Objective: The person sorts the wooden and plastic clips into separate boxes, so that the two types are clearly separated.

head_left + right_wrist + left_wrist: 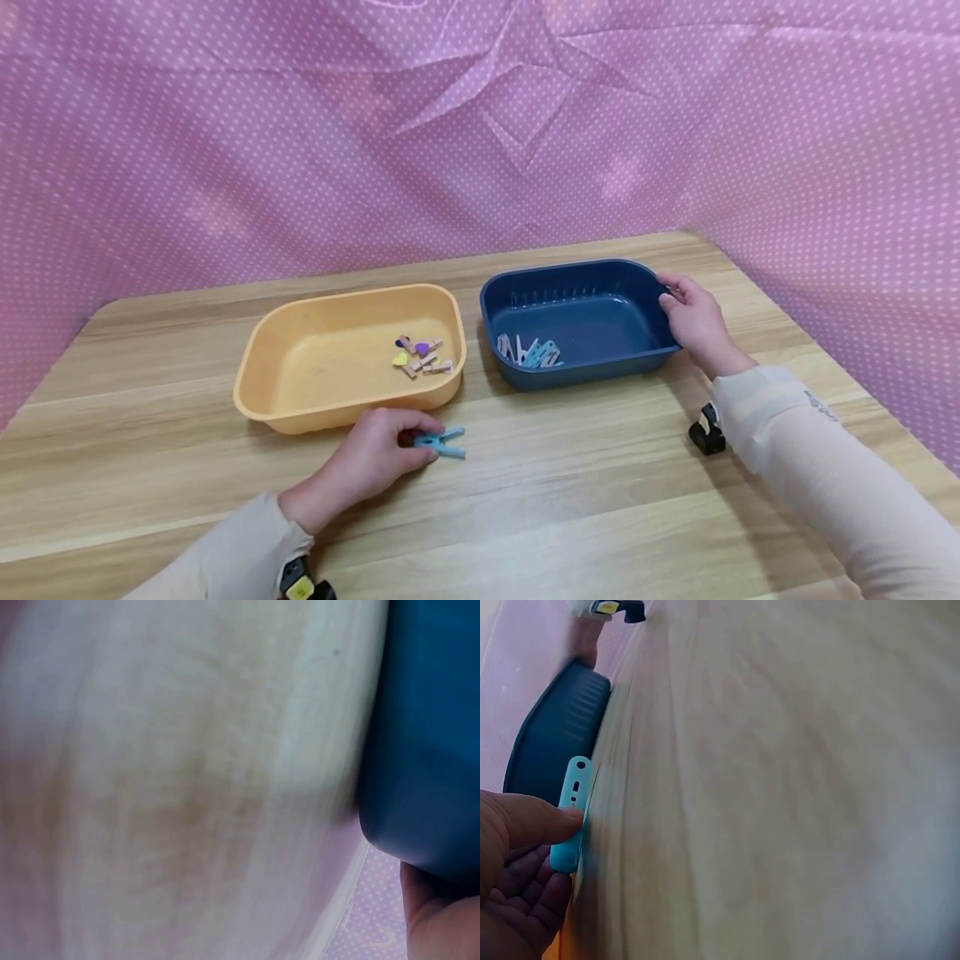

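Observation:
A light blue clothespin is pinched between the thumb and fingers of my left hand, low over the table in front of the yellow bin. In the left wrist view the clothespin shows its flat side with small holes. My right hand grips the right rim of the dark blue bin, thumb over the edge. Inside that bin, at its left end, lie several blue and white clothespins. The yellow bin holds several small wooden clothespins with coloured hearts at its right end.
Both bins stand side by side on a wood-grain table, with a narrow gap between them. Pink dotted cloth hangs behind the table and along its sides.

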Available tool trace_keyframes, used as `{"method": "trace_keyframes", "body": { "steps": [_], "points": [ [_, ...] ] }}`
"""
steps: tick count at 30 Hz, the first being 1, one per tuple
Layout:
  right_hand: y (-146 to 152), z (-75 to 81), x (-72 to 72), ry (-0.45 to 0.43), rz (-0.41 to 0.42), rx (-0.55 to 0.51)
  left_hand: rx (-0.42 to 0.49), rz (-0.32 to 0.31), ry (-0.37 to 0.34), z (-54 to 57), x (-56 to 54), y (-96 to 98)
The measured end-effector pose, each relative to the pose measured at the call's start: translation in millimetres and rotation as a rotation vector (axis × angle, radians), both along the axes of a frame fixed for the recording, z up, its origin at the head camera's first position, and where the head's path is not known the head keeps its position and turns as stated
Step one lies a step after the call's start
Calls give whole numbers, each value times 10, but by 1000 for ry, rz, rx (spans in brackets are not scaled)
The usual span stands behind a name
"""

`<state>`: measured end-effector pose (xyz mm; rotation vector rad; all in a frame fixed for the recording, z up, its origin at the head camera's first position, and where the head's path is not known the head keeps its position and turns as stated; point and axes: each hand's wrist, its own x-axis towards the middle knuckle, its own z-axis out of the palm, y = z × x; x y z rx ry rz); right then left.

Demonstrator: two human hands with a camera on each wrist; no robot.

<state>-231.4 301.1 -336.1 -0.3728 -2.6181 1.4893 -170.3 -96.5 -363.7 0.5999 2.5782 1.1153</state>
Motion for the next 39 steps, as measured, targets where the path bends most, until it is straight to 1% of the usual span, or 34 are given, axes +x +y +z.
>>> {"method": "trace_keyframes", "body": {
  "steps": [5, 11, 16, 19, 24, 30, 34, 39],
  "points": [
    [-3, -8, -7, -2, -4, 2, 32, 6, 6, -14, 28, 9],
    [-1, -13, -16, -10, -11, 10, 87, 28, 39, 46, 74, 44],
    [3, -16, -16, -6, -6, 10, 136, 52, 53, 126, 117, 89],
    [6, -15, -13, 1, 1, 17, 164, 61, 50, 178, 140, 118],
    [6, -13, -8, 9, 9, 24, 205, 79, 15, 283, 172, 149],
    [7, -13, -11, 20, 12, 33, 232, 116, -18, 425, 197, 173],
    [11, -14, -9, 21, 12, 35, 226, 138, -3, 501, 190, 196],
    [16, -13, 2, 16, 16, 33, 229, 175, 49, 557, 165, 219]
  ]
}}
